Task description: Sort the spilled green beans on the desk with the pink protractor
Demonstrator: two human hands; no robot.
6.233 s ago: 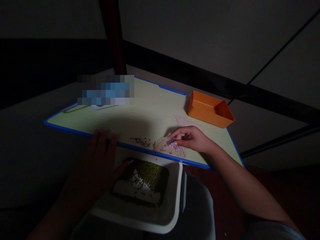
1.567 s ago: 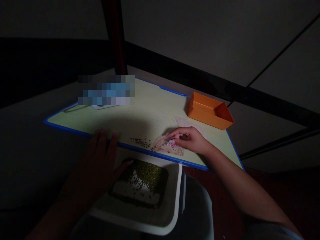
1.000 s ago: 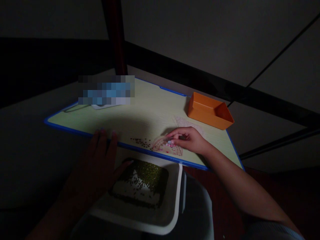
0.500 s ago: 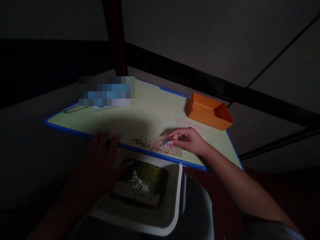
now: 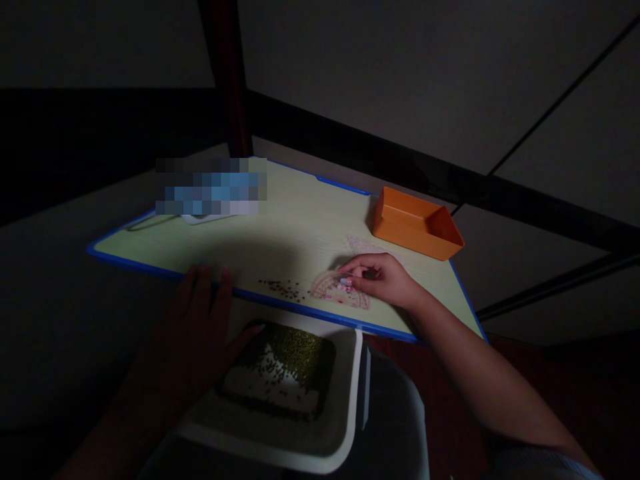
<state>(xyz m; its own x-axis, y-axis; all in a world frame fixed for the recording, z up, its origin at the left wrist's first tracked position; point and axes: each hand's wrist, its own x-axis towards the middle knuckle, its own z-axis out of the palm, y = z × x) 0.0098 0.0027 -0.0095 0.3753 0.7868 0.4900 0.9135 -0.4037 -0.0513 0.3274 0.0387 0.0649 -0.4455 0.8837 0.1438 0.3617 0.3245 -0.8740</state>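
My right hand [image 5: 383,280] pinches a clear protractor [image 5: 337,293] with pink markings, its flat side toward the table's front edge. Just left of the protractor, small dark beans [image 5: 285,289] lie scattered on the pale tabletop. Below the edge stands a white basin [image 5: 345,400] holding many green beans [image 5: 295,347], heaped toward its far side, with white bottom showing through. In shadow, my left hand [image 5: 200,320] is spread, fingertips at the blue table edge and thumb over the basin's rim. Nothing shows in its grasp.
An orange open box [image 5: 420,230] stands at the tabletop's back right. Another pink-patterned clear piece [image 5: 367,245] lies beyond my right hand. At the back left, a blurred-out blue item sits on a white base [image 5: 210,217]. A dark red post [image 5: 233,80] rises behind the table.
The protractor in my right hand has shifted slightly right, away from the scattered beans, leaving a gap. My left hand stays in place.
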